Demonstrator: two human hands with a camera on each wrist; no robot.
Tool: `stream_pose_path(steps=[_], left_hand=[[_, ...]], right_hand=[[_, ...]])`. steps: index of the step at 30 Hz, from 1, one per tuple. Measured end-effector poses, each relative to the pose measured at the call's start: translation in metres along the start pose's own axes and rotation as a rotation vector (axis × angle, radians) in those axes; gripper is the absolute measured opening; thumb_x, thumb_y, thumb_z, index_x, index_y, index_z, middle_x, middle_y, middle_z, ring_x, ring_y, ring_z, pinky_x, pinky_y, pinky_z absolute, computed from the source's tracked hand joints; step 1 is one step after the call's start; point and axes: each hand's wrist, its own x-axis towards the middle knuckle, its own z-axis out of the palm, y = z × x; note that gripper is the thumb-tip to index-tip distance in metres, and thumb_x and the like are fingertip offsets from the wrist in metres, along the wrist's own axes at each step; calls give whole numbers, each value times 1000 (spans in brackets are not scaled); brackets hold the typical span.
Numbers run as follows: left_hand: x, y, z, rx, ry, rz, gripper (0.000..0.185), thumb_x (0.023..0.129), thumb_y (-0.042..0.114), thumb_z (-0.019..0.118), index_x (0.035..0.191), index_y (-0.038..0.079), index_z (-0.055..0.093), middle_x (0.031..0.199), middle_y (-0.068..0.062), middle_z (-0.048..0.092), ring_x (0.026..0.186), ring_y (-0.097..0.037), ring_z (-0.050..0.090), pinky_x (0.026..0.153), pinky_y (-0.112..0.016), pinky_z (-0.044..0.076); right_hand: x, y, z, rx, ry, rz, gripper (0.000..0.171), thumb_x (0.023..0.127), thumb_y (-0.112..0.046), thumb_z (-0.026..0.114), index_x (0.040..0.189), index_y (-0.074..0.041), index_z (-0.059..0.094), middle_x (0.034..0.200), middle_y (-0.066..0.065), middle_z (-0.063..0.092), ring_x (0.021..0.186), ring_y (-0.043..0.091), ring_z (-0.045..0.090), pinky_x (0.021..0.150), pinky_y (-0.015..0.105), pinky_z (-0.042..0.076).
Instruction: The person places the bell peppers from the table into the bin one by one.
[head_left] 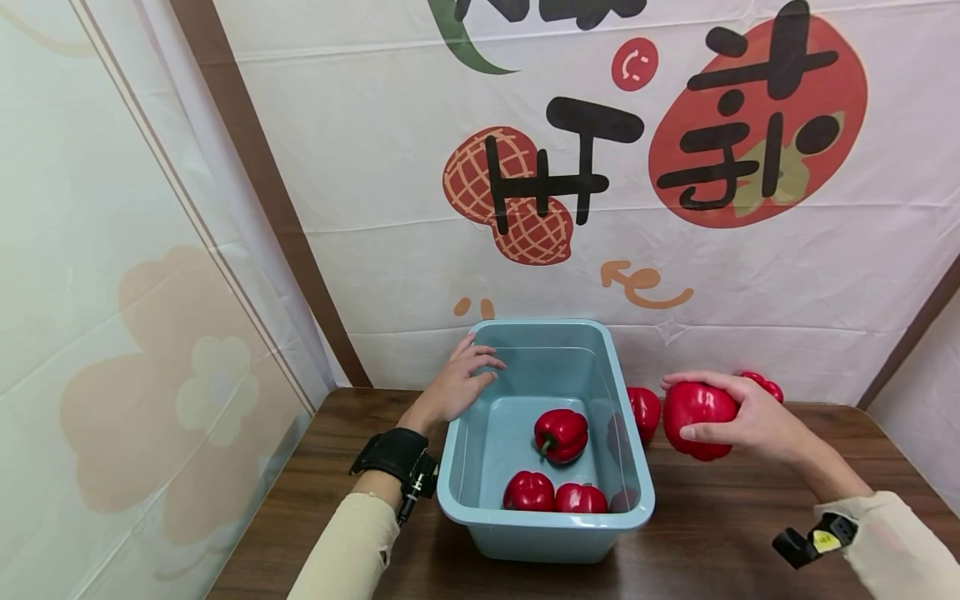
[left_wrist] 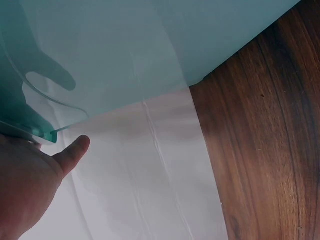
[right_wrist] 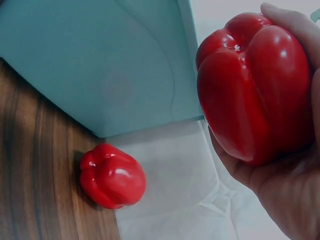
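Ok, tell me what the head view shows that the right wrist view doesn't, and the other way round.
Only the head view shows the left hand at the blue bin's left rim, three red peppers inside, a partly hidden pepper beyond the right hand, and the large black lettering.

Only the right wrist view shows the creased dimple on the held pepper's end.

Both share the right hand gripping that pepper, a loose pepper beside the bin, part of the bin, and the wooden table.

The left hand (head_left: 456, 385) is holding its fingers (head_left: 480, 362) loosely outstretched, while the right hand (head_left: 761, 423) is gripping, both forearms (head_left: 351, 537) slanting forward and inward.
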Motion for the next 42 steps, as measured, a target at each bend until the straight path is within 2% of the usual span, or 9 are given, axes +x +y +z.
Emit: stream_pose_path(steps=[11,23,36,42], left_hand=[[0,1,0,-1,0,-3,27,101,17,51,118,13,70,146,-9,49,153,-25,5,120,-59,12],[1,-1,1,-5,6,-6,26,100,17,51,117,13,71,145,-10,49,153,-25,5,120,-59,11],[0,-1,1,-9,3,-6,26,101,17,51,118,13,71,146,-12,49,153,-25,5,120,-59,11],[0,0,0,-15,0,-4,26,101,17,51,118,12,70,147,-13,48,153,-25,4,120,-59,10]], right_hand=[[3,-4,-3,8,0,-51,73,71,-18,87,137,-18,55,124,-8,55,107,20,55,67,35,60],[8,-9,-5,22,-10,-67,72,72,-16,86,137,-17,55,125,-4,55,108,18,55,67,36,60],[14,-15,-7,21,-21,-93,72,71,-15,86,136,-16,55,123,-7,55,108,17,55,67,36,60],[18,-18,-7,20,-20,-94,72,72,-15,86,136,-16,55,125,-3,55,108,20,55,67,36,60]])
